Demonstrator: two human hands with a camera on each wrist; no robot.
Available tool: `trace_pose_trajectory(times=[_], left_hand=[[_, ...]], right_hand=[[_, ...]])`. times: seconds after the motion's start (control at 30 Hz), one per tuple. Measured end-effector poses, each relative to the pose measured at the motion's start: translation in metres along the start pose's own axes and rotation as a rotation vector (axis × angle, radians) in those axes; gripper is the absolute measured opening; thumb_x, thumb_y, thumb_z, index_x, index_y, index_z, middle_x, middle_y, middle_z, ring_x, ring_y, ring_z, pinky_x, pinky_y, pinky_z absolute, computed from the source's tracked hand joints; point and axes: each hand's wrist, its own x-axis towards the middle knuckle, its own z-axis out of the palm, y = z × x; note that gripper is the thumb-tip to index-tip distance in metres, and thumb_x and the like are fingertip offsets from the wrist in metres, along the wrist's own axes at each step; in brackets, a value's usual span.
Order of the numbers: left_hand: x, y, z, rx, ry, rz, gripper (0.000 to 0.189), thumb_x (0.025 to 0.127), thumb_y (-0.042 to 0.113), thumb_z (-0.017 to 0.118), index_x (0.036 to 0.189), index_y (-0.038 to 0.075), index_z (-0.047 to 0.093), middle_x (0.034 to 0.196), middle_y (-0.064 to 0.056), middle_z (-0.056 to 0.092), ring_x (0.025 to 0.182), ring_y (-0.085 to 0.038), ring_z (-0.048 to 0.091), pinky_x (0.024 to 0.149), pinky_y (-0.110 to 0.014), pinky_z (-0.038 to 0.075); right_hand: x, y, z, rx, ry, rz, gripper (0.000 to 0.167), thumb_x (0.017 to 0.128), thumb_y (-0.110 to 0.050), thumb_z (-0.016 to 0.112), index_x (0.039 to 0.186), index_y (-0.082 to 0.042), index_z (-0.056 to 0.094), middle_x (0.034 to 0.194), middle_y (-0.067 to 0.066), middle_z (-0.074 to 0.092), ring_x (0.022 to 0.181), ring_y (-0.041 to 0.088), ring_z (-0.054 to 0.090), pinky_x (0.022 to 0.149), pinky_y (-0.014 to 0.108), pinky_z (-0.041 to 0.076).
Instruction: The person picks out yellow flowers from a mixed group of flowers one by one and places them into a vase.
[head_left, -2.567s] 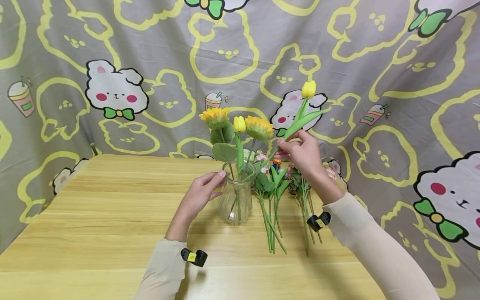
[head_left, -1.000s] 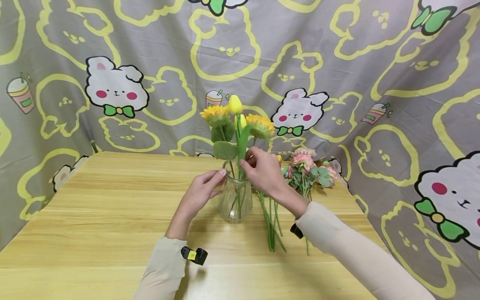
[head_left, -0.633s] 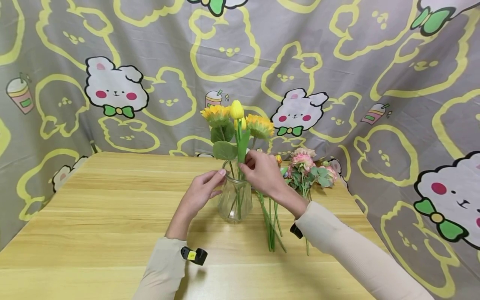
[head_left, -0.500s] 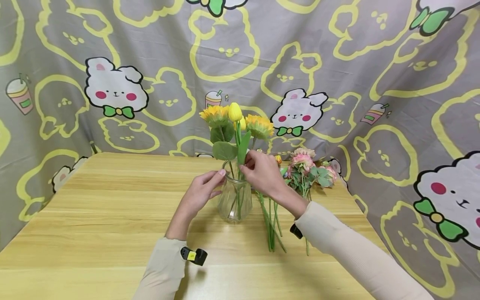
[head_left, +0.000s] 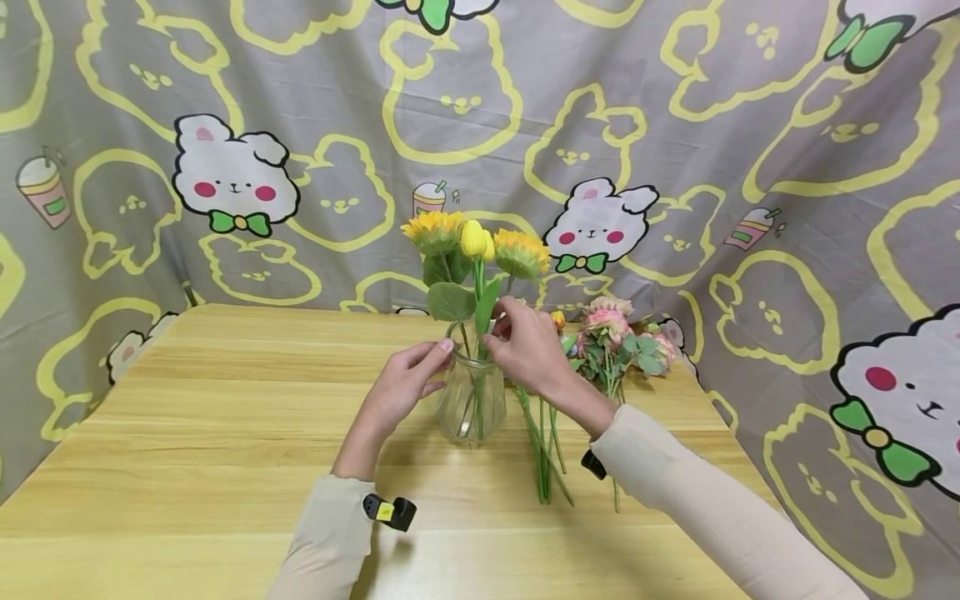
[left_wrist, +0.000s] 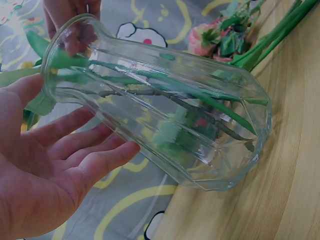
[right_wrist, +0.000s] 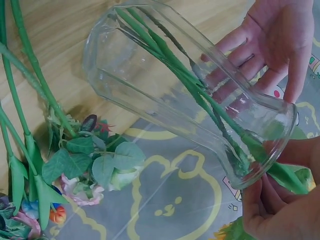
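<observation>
One clear glass vase (head_left: 453, 408) is stood upright on the wooden desk (head_left: 225, 450), nearer to the far edge than to either front corner. Four blooms are held above its rim: two sunflowers, one to the left (head_left: 433, 231) and one to the right (head_left: 522, 253), with two yellow tulips between them, the front tulip (head_left: 473, 240) partly covering the rear tulip (head_left: 490, 247). Below the left sunflower, two broad rounded leaves (head_left: 452, 302) can be counted.

The front tulip is pinched low on its greenery, just above the rim, between the thumb and fingers of the right hand (head_left: 528, 346). The vase's left side is touched by the left hand (head_left: 401, 383), its fingers extended and slightly apart, its thumb set at the rim.

Toward the desk's far right corner, two pink blooms, one upper (head_left: 607, 321) and one lower (head_left: 654, 350), and one orange bloom (head_left: 557, 319) are seen lying. At least three loose green stems (head_left: 542, 467) are pointed toward the near edge; their exact number cannot be told. Beyond the far edge, one patterned cloth (head_left: 330, 83) is hung.
</observation>
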Motion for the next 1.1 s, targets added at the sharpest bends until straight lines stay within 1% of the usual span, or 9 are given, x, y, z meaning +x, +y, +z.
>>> trace_pose_trajectory(times=[0.23,0.47,0.67,0.93,1.1], left_hand=[[0.0,0.0,0.001,0.002,0.001,0.0,0.06,0.102,0.052,0.056,0.138,0.004,0.06,0.144,-0.017,0.056,0.138,-0.031,0.053,0.108,-0.043,0.053],[0.0,-0.001,0.0,-0.005,0.003,-0.003,0.061,0.102,0.051,0.057,0.139,0.002,0.059,0.144,-0.018,0.056,0.138,-0.032,0.053,0.109,-0.044,0.052],[0.0,-0.001,0.0,-0.014,0.003,-0.008,0.061,0.102,0.05,0.057,0.139,0.001,0.059,0.143,-0.018,0.056,0.137,-0.032,0.053,0.109,-0.044,0.052],[0.001,-0.001,0.001,-0.007,0.008,-0.005,0.061,0.101,0.051,0.057,0.138,0.002,0.06,0.142,-0.019,0.057,0.137,-0.032,0.053,0.108,-0.042,0.053],[0.001,-0.001,0.001,-0.007,0.009,-0.002,0.06,0.102,0.05,0.057,0.138,0.002,0.06,0.142,-0.019,0.057,0.137,-0.032,0.053,0.108,-0.042,0.053]], right_hand=[[-0.001,0.0,-0.003,0.031,0.026,0.025,0.028,0.091,-0.013,0.073,0.116,-0.003,0.064,0.092,0.008,0.072,0.081,0.023,0.069,0.073,0.038,0.06],[0.001,0.002,-0.005,0.031,0.037,0.031,0.025,0.092,-0.015,0.073,0.112,-0.003,0.064,0.089,0.008,0.071,0.08,0.023,0.069,0.073,0.038,0.06],[0.002,0.007,-0.007,0.025,0.058,0.049,0.021,0.093,-0.016,0.072,0.109,-0.004,0.064,0.089,0.009,0.073,0.081,0.025,0.07,0.075,0.041,0.061],[0.0,0.016,-0.012,0.021,0.059,0.089,0.026,0.095,-0.018,0.072,0.111,0.0,0.064,0.092,0.012,0.073,0.082,0.027,0.071,0.072,0.043,0.061],[-0.002,0.02,-0.015,0.017,0.058,0.105,0.027,0.095,-0.021,0.073,0.11,-0.001,0.065,0.094,0.013,0.074,0.082,0.027,0.072,0.07,0.042,0.062]])
